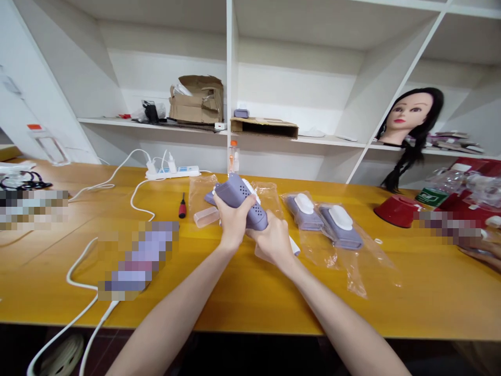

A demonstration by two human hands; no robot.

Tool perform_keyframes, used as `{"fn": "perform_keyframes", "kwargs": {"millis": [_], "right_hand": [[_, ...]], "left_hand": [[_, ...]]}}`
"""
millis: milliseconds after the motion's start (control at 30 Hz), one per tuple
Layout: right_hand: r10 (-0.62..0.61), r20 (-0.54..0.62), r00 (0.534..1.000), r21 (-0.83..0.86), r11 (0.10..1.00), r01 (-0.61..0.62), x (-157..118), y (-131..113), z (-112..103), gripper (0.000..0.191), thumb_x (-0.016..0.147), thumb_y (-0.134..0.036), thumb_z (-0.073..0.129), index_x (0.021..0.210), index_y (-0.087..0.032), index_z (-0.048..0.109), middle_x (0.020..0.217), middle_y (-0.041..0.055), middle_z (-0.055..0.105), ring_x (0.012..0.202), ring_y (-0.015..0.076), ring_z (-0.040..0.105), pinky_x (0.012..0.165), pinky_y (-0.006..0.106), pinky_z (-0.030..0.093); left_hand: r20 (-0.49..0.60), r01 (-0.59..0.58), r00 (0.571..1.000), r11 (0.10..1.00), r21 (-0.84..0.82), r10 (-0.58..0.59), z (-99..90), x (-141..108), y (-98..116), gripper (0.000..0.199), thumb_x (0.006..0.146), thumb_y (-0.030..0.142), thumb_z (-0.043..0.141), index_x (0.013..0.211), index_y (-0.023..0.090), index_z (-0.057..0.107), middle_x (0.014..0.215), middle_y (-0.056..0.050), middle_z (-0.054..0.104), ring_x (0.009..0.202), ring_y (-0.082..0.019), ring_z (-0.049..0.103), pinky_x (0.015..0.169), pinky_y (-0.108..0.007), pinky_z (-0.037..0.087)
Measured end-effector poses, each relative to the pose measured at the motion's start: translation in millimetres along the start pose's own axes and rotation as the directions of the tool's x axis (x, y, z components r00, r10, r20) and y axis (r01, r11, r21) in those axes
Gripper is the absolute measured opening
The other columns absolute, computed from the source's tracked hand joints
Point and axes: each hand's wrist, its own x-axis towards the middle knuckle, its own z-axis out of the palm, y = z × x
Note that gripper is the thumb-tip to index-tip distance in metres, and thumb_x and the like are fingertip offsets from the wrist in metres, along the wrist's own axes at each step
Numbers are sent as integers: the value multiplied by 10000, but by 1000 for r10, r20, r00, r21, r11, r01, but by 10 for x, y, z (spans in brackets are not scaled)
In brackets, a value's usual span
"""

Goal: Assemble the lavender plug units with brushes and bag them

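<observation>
A purple-grey plastic device (pixel 231 191) with rows of small round holes and a white part on its far side is held tilted above the table. My left hand (pixel 231 223) is closed round its left side, thumb over the holed face. At its lower right end, my right hand (pixel 274 237) grips it, with the fingers partly hidden. Beneath and behind my hands lie clear plastic bags (pixel 270 193) and a translucent plastic piece (pixel 206 217). Right of my hands are two similar bagged devices, one nearer (pixel 342 228) and one farther (pixel 305 211), each with a white oval part.
A red-handled screwdriver (pixel 182 208) lies left of my hands. Farther left are a power strip (pixel 178 172), white cables and a blurred-out object (pixel 144 256). A red bowl-like object (pixel 397 210), a bottle (pixel 438 188) and another person's hand (pixel 483 255) are at right. Shelves hold a mannequin head (pixel 413 115).
</observation>
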Motion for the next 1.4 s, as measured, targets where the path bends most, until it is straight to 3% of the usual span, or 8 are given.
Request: {"fn": "perform_keyframes", "kwargs": {"millis": [200, 467, 833, 1000, 1233, 1300, 1400], "right_hand": [[-55, 65, 996, -60, 996, 59, -10, -30, 42, 269, 630, -336, 648, 852, -207, 566, 625, 1, 594, 552, 161, 512, 495, 230, 311], [-149, 128, 981, -37, 987, 155, 13, 43, -20, 267, 637, -324, 643, 852, -201, 543, 642, -8, 573, 562, 145, 500, 507, 224, 319], [-42, 87, 995, -69, 996, 48, 5, 94, 14, 422, 603, -439, 686, 896, -186, 520, 697, 27, 594, 651, 201, 544, 515, 250, 315], [-71, 105, 992, 145, 988, 55, -1, 49, -27, 490, 563, -392, 729, 964, -174, 551, 786, 26, 621, 706, 182, 556, 582, 263, 375], [-106, 377, 920, 501, 859, -107, 37, 24, -111, 484, 526, -234, 736, 981, -165, 586, 791, -22, 615, 678, 130, 549, 601, 246, 426], [-86, 326, 941, 484, 871, -88, 28, 11, -89, 480, 543, -225, 715, 1000, -166, 581, 810, -9, 623, 695, 141, 559, 610, 252, 432], [-28, 165, 986, 320, 947, -27, -7, 5, -25, 462, 573, -235, 670, 1018, -161, 570, 854, 41, 639, 740, 184, 583, 610, 266, 431]], "left_hand": [[12, 108, 994, 989, -101, -107, -105, 124, -6, 451, 620, 356, 701, 968, 224, 446, 931, -14, 543, 838, -164, 562, 784, -320, 457], [46, 155, 987, 986, -56, -153, -96, 173, -23, 501, 594, 357, 722, 984, 214, 443, 935, -21, 552, 855, -182, 572, 773, -328, 460], [93, 46, 995, 985, -167, -30, -80, 53, -109, 505, 616, 320, 703, 1032, 254, 425, 1012, -16, 542, 927, -166, 548, 845, -317, 431], [142, -11, 989, 983, -184, 37, -95, 22, -76, 603, 633, 301, 676, 1172, 296, 405, 1086, -25, 547, 1016, -187, 535, 879, -316, 424], [248, -14, 965, 957, -289, 89, -135, -27, -109, 618, 664, 320, 631, 1234, 319, 393, 1159, -42, 547, 1040, -194, 542, 908, -323, 426], [257, -4, 964, 966, -259, 73, -121, -56, -127, 632, 669, 330, 643, 1245, 311, 383, 1165, -50, 545, 1051, -198, 540, 905, -329, 431], [272, 29, 962, 991, -127, 7, -85, -100, -115, 690, 632, 323, 700, 1244, 270, 387, 1117, -70, 568, 1014, -215, 563, 874, -350, 452]]}}
